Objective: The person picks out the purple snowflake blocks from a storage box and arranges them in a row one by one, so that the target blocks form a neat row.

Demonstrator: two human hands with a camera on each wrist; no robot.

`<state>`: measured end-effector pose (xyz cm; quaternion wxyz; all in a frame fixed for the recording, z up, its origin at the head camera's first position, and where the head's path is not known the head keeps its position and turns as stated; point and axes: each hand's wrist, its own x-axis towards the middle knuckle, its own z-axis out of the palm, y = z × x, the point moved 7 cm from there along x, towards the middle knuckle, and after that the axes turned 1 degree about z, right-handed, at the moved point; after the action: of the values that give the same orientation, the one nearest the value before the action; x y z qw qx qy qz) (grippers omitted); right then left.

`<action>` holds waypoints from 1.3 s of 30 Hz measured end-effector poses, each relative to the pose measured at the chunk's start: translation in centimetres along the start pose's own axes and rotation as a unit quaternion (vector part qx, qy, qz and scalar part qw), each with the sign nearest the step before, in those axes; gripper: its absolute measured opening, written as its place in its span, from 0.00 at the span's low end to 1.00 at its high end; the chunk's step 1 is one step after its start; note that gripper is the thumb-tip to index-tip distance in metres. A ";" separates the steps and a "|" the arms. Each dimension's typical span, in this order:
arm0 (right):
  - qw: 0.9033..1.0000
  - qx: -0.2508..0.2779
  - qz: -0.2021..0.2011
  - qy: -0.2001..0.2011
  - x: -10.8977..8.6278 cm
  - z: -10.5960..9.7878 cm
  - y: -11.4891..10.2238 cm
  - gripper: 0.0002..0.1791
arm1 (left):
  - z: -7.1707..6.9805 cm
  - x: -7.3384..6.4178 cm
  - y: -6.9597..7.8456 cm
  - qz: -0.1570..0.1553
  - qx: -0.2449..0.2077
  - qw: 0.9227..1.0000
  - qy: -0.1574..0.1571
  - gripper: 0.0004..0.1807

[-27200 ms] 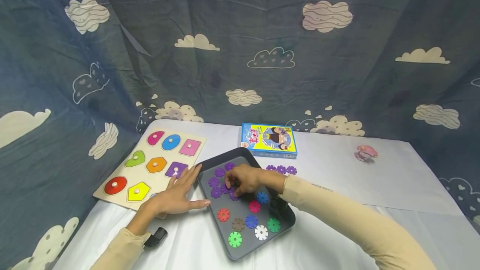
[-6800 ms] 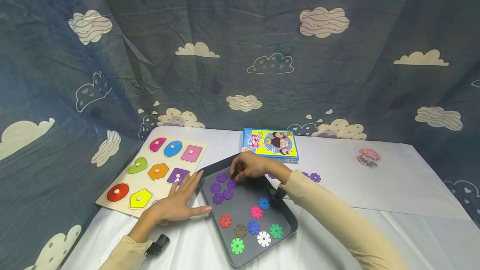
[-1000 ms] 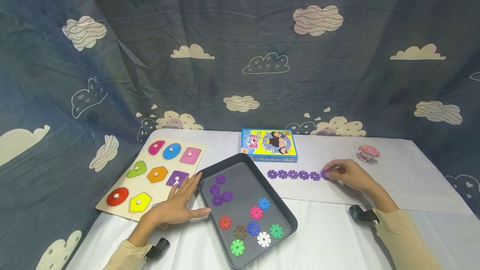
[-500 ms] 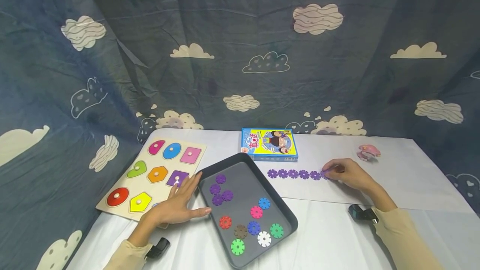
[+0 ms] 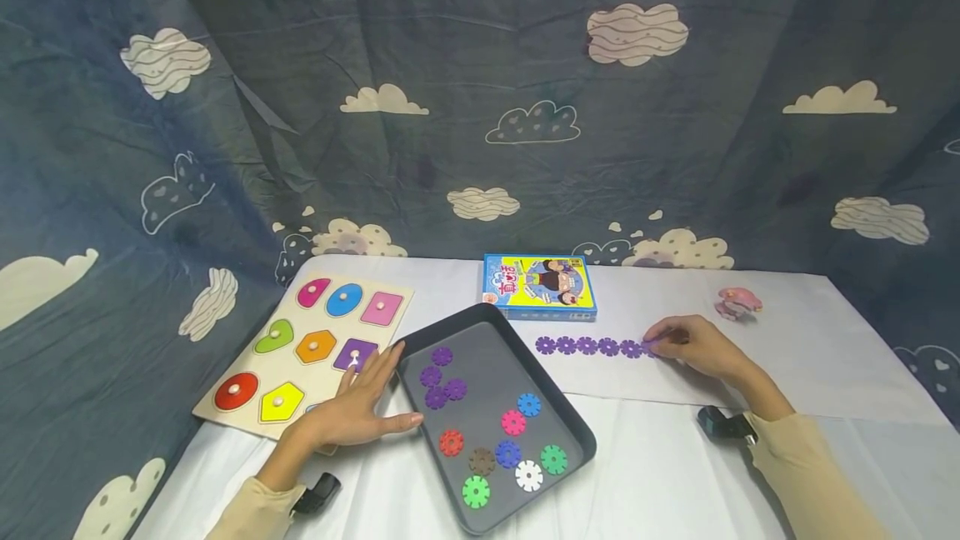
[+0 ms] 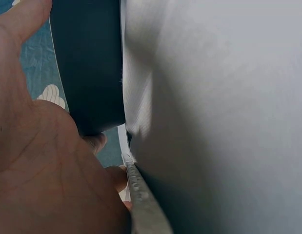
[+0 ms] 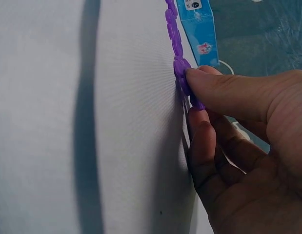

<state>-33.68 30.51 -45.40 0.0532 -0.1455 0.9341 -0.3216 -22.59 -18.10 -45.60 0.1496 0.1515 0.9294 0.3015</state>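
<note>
My right hand (image 5: 697, 346) pinches a purple notched disc (image 7: 191, 97) between thumb and fingers, at the right end of a row of purple notched discs (image 5: 587, 346) on the white cloth. In the right wrist view the held disc overlaps the row's last one. My left hand (image 5: 356, 407) lies with fingers spread along the left edge of the dark grey tray (image 5: 517, 382), thumb at its side. Several purple discs (image 5: 442, 356) sit in the tray's far part. Single discs in other colours, such as white (image 5: 528, 476) and red (image 5: 451, 442), lie in its near part.
A wooden shape puzzle board (image 5: 300, 315) is left of the tray, partly under my left hand. A blue and yellow box (image 5: 538, 288) lies behind the row. Far right stands a small pink toy (image 5: 738, 303). A cloud-patterned curtain (image 5: 480, 107) closes off the back.
Over the longer span, purple discs have left the tray and the row has grown rightward. During the last second both hands stay nearly still, the right one at the row's end.
</note>
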 end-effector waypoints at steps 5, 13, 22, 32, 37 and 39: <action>1.000 -0.005 0.000 -0.002 0.0 0.0 -0.1 0.08 | 0.1 0.0 0.0 0.003 0.003 1.000 -0.001 0.62; 1.000 -0.003 0.006 -0.011 0.0 0.2 0.1 0.09 | 0.0 0.0 -0.1 0.006 0.008 1.000 -0.001 0.62; 1.000 0.001 0.003 -0.015 -0.1 0.2 0.2 0.09 | 0.1 0.0 -0.2 0.007 -0.005 1.000 -0.001 0.62; 1.000 -0.002 0.016 -0.018 0.0 0.2 0.7 0.10 | -0.1 0.0 0.0 0.010 -0.006 1.000 0.000 0.62; 1.000 0.004 0.007 -0.016 0.0 -0.1 0.6 0.11 | -0.1 -0.1 0.0 0.009 -0.004 1.000 0.000 0.62; 1.000 0.006 0.004 -0.014 0.1 -0.2 0.5 0.11 | -0.1 -0.1 0.1 0.008 -0.003 1.000 -0.001 0.62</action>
<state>-33.90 30.99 -45.49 0.0686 -0.1459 0.9319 -0.3248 -22.53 -18.13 -45.50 0.1490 0.1585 0.9270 0.3055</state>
